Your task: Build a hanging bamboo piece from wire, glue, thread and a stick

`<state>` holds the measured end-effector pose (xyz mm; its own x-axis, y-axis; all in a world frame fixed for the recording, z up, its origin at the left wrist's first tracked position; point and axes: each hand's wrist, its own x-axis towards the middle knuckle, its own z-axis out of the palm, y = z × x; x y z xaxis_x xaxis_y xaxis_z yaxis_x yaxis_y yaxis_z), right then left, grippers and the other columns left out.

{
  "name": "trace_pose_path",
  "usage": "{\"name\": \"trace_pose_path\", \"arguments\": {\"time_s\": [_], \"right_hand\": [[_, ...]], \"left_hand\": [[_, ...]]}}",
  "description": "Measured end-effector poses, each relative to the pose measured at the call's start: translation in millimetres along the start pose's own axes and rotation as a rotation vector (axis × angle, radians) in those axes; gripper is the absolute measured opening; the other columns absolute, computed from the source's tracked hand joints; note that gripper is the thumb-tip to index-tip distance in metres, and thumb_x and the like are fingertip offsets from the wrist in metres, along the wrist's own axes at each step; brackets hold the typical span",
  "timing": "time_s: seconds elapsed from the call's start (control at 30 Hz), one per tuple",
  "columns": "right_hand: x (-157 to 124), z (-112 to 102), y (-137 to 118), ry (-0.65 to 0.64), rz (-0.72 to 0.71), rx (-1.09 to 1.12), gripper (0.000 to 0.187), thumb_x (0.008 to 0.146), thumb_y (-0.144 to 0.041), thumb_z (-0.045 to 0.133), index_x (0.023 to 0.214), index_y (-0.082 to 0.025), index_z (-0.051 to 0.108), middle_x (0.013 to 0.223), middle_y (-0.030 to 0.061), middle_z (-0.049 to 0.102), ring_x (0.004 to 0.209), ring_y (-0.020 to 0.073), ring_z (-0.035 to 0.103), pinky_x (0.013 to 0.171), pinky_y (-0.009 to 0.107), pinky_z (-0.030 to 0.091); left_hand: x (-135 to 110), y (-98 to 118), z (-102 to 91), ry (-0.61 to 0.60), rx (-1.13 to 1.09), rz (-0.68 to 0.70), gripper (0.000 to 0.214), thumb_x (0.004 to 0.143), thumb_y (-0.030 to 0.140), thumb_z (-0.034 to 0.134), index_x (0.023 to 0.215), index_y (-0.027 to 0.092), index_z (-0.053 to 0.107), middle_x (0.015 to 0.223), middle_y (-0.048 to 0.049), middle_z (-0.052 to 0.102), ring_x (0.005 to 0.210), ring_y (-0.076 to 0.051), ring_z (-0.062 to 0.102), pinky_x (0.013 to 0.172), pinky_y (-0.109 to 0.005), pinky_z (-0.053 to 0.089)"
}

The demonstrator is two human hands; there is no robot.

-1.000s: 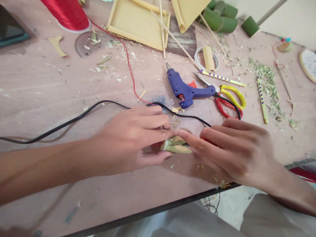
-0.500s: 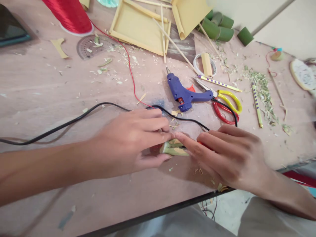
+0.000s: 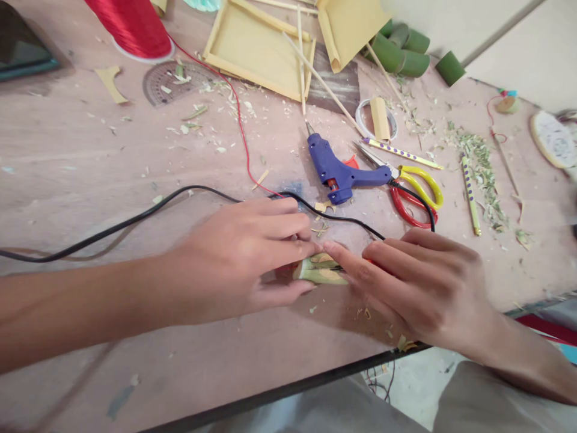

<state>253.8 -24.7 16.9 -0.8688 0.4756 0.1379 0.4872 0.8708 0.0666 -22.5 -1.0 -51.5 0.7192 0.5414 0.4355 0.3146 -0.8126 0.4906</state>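
- While the left hand (image 3: 243, 246) pinches the bamboo piece (image 3: 321, 276) between thumb and fingers, the right hand (image 3: 424, 282) curls round an orange item (image 3: 369, 261), mostly hidden by its fingers.
- The right forefinger reaches across to the piece's upper side, its tip meeting the left fingertips.
- The piece lies sideways between the hands, near the front edge of the table (image 3: 90, 174); a dark slit or blade shows on it, too small to tell which.
- Just beyond the hands, a black cord (image 3: 180, 191) runs across the table, partly behind them.
- Farther back lies a blue glue gun (image 3: 331, 165), its handle end over the scissors (image 3: 421, 180), which have one yellow and one red loop.
- One dotted pencil (image 3: 401, 153) lies behind the scissors; another (image 3: 471, 195) lies to their right, beside green shavings (image 3: 484, 162).
- Red thread (image 3: 243, 132) runs from a spool (image 3: 139, 27) past a clear protractor (image 3: 155, 84) towards the left hand.
- At the back are a yellow tray (image 3: 256, 48), crossed sticks (image 3: 324, 84) and green bamboo tubes (image 3: 415, 63).
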Motion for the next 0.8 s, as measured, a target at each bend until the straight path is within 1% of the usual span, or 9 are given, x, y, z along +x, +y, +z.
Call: {"name": "trace_pose_path", "arguments": {"time_s": [0.17,0.37,0.5,0.67,0.8], "right_hand": [[-0.3,0.3,-0.2,0.001,0.002,0.0,0.037,0.111,-0.018,0.062,0.148,-0.011,0.064,0.086,-0.0026,0.073,0.069,0.0119,0.058,0.068,0.033,0.036],[-0.2,-0.8,0.2,-0.002,-0.006,0.003,0.036,0.111,-0.017,0.062,0.147,-0.012,0.065,0.084,-0.0037,0.072,0.069,0.0125,0.06,0.068,0.034,0.036],[-0.1,-0.9,-0.1,-0.002,-0.006,-0.009,0.036,0.111,-0.016,0.061,0.147,-0.012,0.065,0.083,-0.0041,0.071,0.068,0.0128,0.058,0.067,0.034,0.036],[0.8,0.4,0.4,0.002,-0.001,-0.002,0.036,0.111,-0.017,0.062,0.147,-0.012,0.065,0.084,-0.0037,0.071,0.068,0.0128,0.057,0.067,0.033,0.037],[1.1,0.6,0.1,-0.009,0.001,0.007,0.037,0.111,-0.017,0.062,0.147,-0.012,0.065,0.082,-0.0038,0.071,0.068,0.0131,0.056,0.067,0.034,0.036]], "left_hand": [[1.4,-0.1,-1.3,-0.009,-0.018,-0.007,0.015,0.103,0.032,0.072,0.092,0.021,0.072,0.097,-0.0064,0.077,0.085,-0.023,0.063,0.079,-0.04,0.054],[1.3,-0.8,0.2,0.031,-0.031,0.032,0.014,0.101,0.027,0.076,0.092,0.018,0.072,0.093,-0.0069,0.076,0.085,-0.024,0.061,0.076,-0.04,0.051],[0.4,-0.5,0.6,0.015,-0.038,0.011,0.014,0.102,0.029,0.075,0.093,0.019,0.072,0.095,-0.0068,0.075,0.086,-0.025,0.061,0.078,-0.04,0.05],[0.3,-0.9,-0.2,0.011,-0.037,0.018,0.014,0.102,0.03,0.074,0.093,0.019,0.072,0.092,-0.0061,0.074,0.085,-0.025,0.06,0.079,-0.04,0.05],[-0.4,-1.5,0.6,0.011,-0.029,0.021,0.014,0.102,0.031,0.074,0.097,0.018,0.073,0.096,-0.0072,0.075,0.087,-0.025,0.061,0.079,-0.04,0.05]]}}
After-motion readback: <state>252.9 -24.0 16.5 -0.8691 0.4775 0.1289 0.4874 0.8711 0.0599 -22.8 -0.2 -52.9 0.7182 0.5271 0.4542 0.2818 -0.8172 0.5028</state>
